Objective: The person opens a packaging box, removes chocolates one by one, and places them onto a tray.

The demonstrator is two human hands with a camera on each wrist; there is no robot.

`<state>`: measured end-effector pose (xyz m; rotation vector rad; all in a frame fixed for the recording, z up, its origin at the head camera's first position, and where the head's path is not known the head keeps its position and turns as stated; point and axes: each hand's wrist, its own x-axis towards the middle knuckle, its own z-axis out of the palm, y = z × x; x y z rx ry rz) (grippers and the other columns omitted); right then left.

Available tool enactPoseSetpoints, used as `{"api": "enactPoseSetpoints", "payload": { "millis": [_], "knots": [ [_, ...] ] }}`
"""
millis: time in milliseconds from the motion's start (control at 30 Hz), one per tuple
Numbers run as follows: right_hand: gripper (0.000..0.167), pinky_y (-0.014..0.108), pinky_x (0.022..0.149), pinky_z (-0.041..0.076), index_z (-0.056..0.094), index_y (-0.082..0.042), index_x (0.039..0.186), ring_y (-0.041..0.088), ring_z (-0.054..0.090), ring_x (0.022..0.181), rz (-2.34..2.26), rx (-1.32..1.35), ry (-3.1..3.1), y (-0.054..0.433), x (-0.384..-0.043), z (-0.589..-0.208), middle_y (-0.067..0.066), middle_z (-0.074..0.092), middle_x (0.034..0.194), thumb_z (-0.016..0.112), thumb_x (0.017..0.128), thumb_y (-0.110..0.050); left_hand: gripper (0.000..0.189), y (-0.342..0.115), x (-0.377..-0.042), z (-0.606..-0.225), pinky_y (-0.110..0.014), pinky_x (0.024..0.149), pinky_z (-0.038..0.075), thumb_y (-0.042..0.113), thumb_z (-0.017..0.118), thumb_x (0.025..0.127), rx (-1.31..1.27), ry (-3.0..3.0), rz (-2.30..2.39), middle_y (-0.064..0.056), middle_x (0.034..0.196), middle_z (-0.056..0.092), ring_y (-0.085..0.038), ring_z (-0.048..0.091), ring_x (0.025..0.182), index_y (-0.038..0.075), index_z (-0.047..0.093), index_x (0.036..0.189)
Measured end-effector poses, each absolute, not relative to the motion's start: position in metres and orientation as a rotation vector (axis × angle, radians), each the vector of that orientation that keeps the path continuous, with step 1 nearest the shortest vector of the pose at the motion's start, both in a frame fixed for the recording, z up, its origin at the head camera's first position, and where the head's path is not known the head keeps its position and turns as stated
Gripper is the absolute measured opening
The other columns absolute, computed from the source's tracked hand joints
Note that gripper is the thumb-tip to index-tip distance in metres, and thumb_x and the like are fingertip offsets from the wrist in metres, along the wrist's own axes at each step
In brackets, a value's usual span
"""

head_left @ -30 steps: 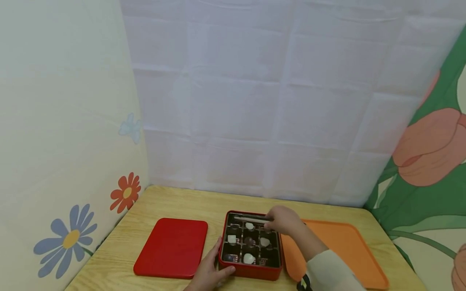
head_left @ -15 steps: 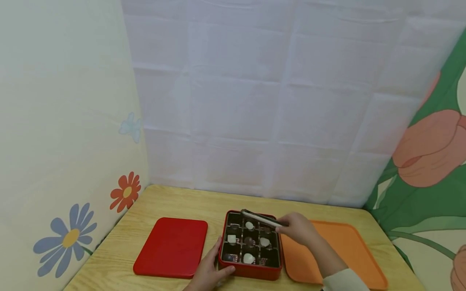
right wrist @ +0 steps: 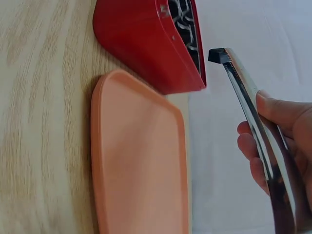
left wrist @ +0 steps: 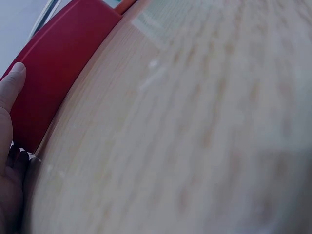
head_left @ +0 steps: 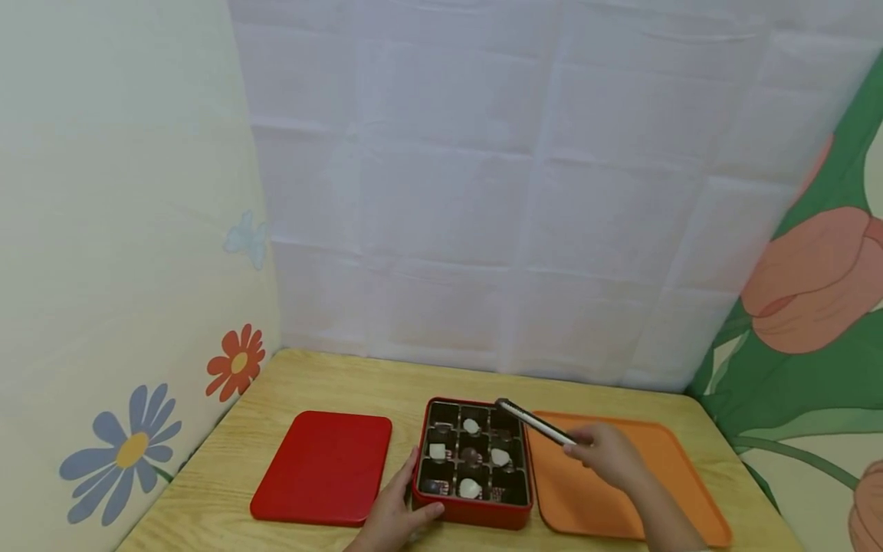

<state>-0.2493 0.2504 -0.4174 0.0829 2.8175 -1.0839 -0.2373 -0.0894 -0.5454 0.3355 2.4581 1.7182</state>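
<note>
While the right hand [head_left: 610, 456] has its fingers closed around tongs [head_left: 534, 423], their tip juts leftward from it, raised apart from the rim of the red box [head_left: 483, 515], near the far right corner. Left of that hand, the left hand [head_left: 396, 514] grips the box's near left corner, thumb on the front wall. Beneath the right hand spreads the orange tray [head_left: 586, 498]. Left of the left hand lies a red lid [head_left: 320, 468], a band of wooden table [head_left: 345, 379] separating lid and box.

Wooden table [head_left: 352, 381] under tin [head_left: 483, 515], lid [head_left: 324, 468], tray [head_left: 586, 502]
</note>
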Motion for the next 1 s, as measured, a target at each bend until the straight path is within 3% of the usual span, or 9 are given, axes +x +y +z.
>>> {"api": "enactPoseSetpoints", "payload": {
  "millis": [200, 633, 1000],
  "knots": [
    [0.039, 0.038, 0.068, 0.057, 0.068, 0.002, 0.118, 0.023, 0.069, 0.081, -1.061, 0.102, 2.825, 0.27, -0.246, -0.419, 0.013, 0.073, 0.105, 0.071, 0.09, -0.025, 0.108, -0.091, -0.237, -0.544, -0.069, 0.111, 0.026, 0.045, 0.08, 0.078, 0.315, 2.447, 1.711, -0.027, 0.158, 0.026, -0.051, 0.023, 0.144, 0.004, 0.018, 0.157],
    [0.044, 0.041, 0.071, 0.058, 0.066, 0.005, 0.12, 0.021, 0.068, 0.079, -1.087, 0.239, 2.749, 0.297, -0.243, -0.439, 0.016, 0.073, 0.107, 0.068, 0.092, -0.029, 0.108, -0.09, -0.237, -0.544, -0.069, 0.11, 0.027, 0.044, 0.08, 0.078, 0.319, 2.453, 1.71, -0.028, 0.157, 0.027, -0.051, 0.024, 0.144, 0.005, 0.018, 0.157],
    [0.043, 0.034, 0.062, 0.054, 0.066, 0.006, 0.119, 0.016, 0.066, 0.073, -1.091, 0.32, 2.712, 0.306, -0.244, -0.46, 0.012, 0.074, 0.098, 0.069, 0.091, -0.027, 0.108, -0.09, -0.237, -0.544, -0.069, 0.111, 0.026, 0.044, 0.08, 0.078, 0.31, 2.449, 1.707, -0.027, 0.158, 0.026, -0.051, 0.023, 0.144, 0.005, 0.018, 0.157]
  ]
}}
